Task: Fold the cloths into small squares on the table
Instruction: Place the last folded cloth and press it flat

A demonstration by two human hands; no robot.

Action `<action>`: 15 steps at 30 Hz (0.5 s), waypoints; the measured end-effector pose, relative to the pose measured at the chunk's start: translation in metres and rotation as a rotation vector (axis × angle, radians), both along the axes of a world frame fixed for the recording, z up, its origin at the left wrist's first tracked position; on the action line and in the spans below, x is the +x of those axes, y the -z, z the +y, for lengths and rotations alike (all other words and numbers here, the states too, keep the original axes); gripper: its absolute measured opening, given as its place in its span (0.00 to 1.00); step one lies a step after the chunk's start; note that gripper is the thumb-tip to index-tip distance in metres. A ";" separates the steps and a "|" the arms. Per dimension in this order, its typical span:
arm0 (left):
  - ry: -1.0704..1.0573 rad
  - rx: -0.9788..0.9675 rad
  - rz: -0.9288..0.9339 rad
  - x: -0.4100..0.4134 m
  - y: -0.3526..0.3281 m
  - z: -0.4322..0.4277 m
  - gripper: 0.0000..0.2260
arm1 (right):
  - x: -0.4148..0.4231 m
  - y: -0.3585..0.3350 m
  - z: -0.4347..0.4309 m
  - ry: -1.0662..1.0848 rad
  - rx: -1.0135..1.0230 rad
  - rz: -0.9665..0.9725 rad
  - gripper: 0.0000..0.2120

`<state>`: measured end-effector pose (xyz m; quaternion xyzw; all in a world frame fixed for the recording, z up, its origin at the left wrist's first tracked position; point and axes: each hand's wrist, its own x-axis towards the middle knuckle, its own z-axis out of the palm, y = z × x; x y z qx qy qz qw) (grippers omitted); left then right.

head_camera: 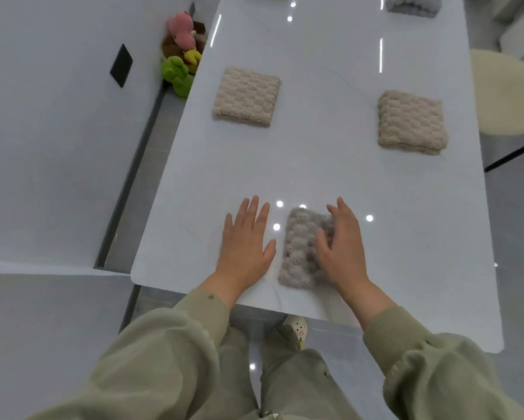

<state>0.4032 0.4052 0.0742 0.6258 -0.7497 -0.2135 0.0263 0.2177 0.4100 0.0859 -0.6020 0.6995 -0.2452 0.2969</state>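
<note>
A glossy white desk (315,165) mirrors the ceiling lights. The folded grey cloth (298,253) lies at its near edge. The right grip (344,247) rests on it, fingers relaxed. The left grip (245,244) lies spread flat beside it. Farther back sit the left beige cloth (247,97) and the right beige cloth (410,122). Plush toys (183,53) are off the left edge and a cream stool (506,92) stands to the right.

A glossy white surface (330,153) mirrors ceiling lights. On the left, a white wall (57,147) carries a black rectangular plate (121,65), with colourful plush toys (182,56) piled far left. A cream round stool (504,95) stands right on pale grey floor (509,213).
</note>
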 end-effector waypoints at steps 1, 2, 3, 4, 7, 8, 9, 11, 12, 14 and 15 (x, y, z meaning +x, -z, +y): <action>0.030 -0.023 -0.104 0.011 -0.002 -0.002 0.30 | 0.013 -0.003 -0.003 -0.052 -0.004 0.057 0.25; 0.053 -0.042 -0.187 0.023 -0.005 -0.004 0.31 | 0.027 -0.005 -0.006 -0.094 -0.006 0.106 0.25; 0.063 -0.056 -0.243 0.036 -0.006 -0.006 0.31 | 0.042 -0.007 -0.009 -0.130 -0.010 0.151 0.25; 0.061 -0.063 -0.274 0.049 -0.007 -0.009 0.31 | 0.057 -0.008 -0.012 -0.164 -0.018 0.196 0.25; 0.047 -0.082 -0.316 0.093 -0.012 -0.019 0.31 | 0.106 -0.006 -0.022 -0.225 -0.018 0.322 0.25; 0.055 -0.090 -0.316 0.110 -0.014 -0.024 0.31 | 0.123 -0.004 -0.026 -0.220 -0.009 0.350 0.25; 0.066 -0.097 -0.313 0.128 -0.015 -0.029 0.31 | 0.141 -0.003 -0.030 -0.205 0.004 0.368 0.25; 0.103 -0.098 -0.313 0.167 -0.018 -0.039 0.32 | 0.181 0.001 -0.037 -0.158 0.023 0.382 0.25; 0.126 -0.100 -0.316 0.187 -0.020 -0.044 0.32 | 0.201 0.001 -0.039 -0.131 0.028 0.389 0.25; 0.166 -0.107 -0.317 0.226 -0.023 -0.052 0.32 | 0.241 0.002 -0.041 -0.081 0.045 0.399 0.25; 0.189 -0.109 -0.315 0.243 -0.026 -0.057 0.32 | 0.259 0.003 -0.043 -0.057 0.059 0.399 0.25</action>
